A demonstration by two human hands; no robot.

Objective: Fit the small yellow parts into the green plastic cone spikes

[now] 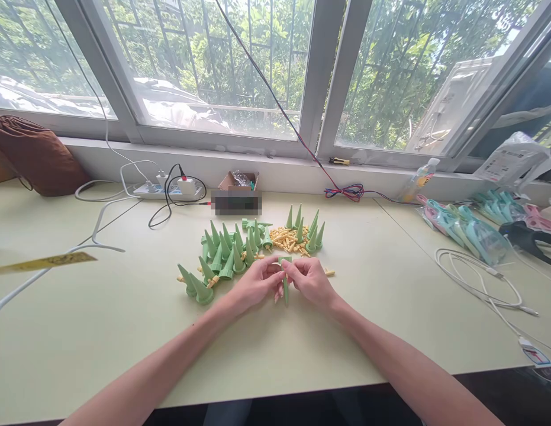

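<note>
Both hands meet over the middle of the pale table [102, 331], pinching one green plastic cone [285, 291] whose tip points down toward me. My left hand [256, 284] grips its upper left side with closed fingers. My right hand [308, 281] closes on its top from the right, near a small yellow piece. Just behind the hands lies a heap of several green cones [224, 251], some fitted with yellow parts. A pile of small yellow pegs [287, 238] sits to the right of it, with more upright green cones [311, 232] around.
A power strip [168, 188] with cables and a small open cardboard box [239, 180] sit by the window sill. A brown bag [33, 154] is at far left. Packaged teal and pink items [466, 228] and a white cable [483, 281] lie at right. A yellow strip [39, 262] lies at left.
</note>
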